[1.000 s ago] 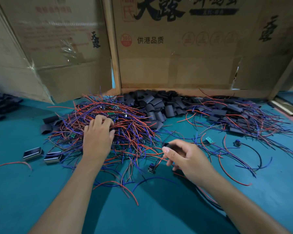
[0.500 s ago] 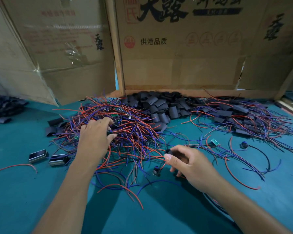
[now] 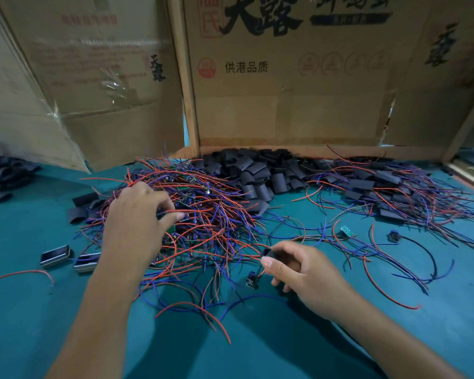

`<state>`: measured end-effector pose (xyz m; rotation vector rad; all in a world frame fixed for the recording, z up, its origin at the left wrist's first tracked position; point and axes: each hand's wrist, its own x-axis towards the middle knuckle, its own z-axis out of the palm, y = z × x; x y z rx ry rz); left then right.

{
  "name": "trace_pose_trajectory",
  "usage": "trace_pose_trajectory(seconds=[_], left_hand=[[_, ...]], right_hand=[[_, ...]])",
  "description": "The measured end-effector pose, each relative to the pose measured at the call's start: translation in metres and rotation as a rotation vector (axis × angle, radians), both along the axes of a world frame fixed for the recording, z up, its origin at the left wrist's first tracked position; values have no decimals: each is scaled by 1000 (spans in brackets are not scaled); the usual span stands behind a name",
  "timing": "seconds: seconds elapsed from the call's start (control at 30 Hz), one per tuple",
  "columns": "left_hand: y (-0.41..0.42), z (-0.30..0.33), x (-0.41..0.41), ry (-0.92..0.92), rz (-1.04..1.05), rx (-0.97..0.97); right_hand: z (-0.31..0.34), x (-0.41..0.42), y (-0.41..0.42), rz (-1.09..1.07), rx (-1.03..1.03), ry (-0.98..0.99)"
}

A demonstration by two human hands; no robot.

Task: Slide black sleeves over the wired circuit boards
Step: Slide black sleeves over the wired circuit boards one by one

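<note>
- Teal cloth is covering the table (image 3: 25, 310), and over at the far left two small metal clips (image 3: 56, 255) are lying side by side, out of the action.
- Moving right, the left hand (image 3: 133, 228) is resting on the tangle of wired circuit boards (image 3: 203, 214); thumb and forefinger are pinching a red wire near one green board, the other fingers curled loosely over the heap.
- My read: that hand is fishing out the next board. Best to lift by the board's edge rather than tug a lead, because these wires are crossing everywhere and a pull could drag neighbours along.
- Behind the tangle, the pile of black sleeves (image 3: 257, 173) is sitting against the cardboard box (image 3: 285, 105), close enough to reach.
- The right hand (image 3: 298, 269) is holding one black sleeve (image 3: 270, 253) between thumb and curled fingers, its mouth pointing toward the tangle; whether the mouth is squeezed flat I cannot tell.
- Just below that thumb a small dark module (image 3: 251, 279) is dangling on its leads.
- Advice: keep the sleeve's mouth rounded and feed the wires in first.
- Far right, sleeved boards (image 3: 381, 184) are stacking up.
</note>
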<state>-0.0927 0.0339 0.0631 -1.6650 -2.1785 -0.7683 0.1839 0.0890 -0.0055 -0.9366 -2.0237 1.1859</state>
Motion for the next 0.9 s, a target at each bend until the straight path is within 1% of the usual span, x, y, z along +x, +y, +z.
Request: trace_pose_trajectory(seconds=[0.1, 0.17, 0.23, 0.3, 0.43, 0.57, 0.7, 0.8, 0.9], left_hand=[[-3, 1, 7, -132, -102, 357], [-4, 3, 18, -144, -142, 553], [-5, 2, 30, -154, -205, 654], [-4, 0, 40, -284, -264, 701], [-2, -1, 56, -743, -383, 660], [4, -4, 59, -998, -460, 546], [8, -6, 62, -1299, -492, 462], [11, -9, 63, -1403, -497, 437], [12, -11, 66, -1403, -483, 424]], right_hand=[[-2, 0, 1, -1, 25, -9], [-3, -1, 1, 2, 30, -14], [-4, 0, 2, 2, 31, -7], [-4, 0, 3, 0, 32, 6], [-2, 2, 5, -30, 40, 29], [2, 2, 4, -67, 48, 77], [8, 5, 5, -178, 115, 159], [10, 10, 9, -233, 119, 193], [12, 15, 13, -274, 107, 163]])
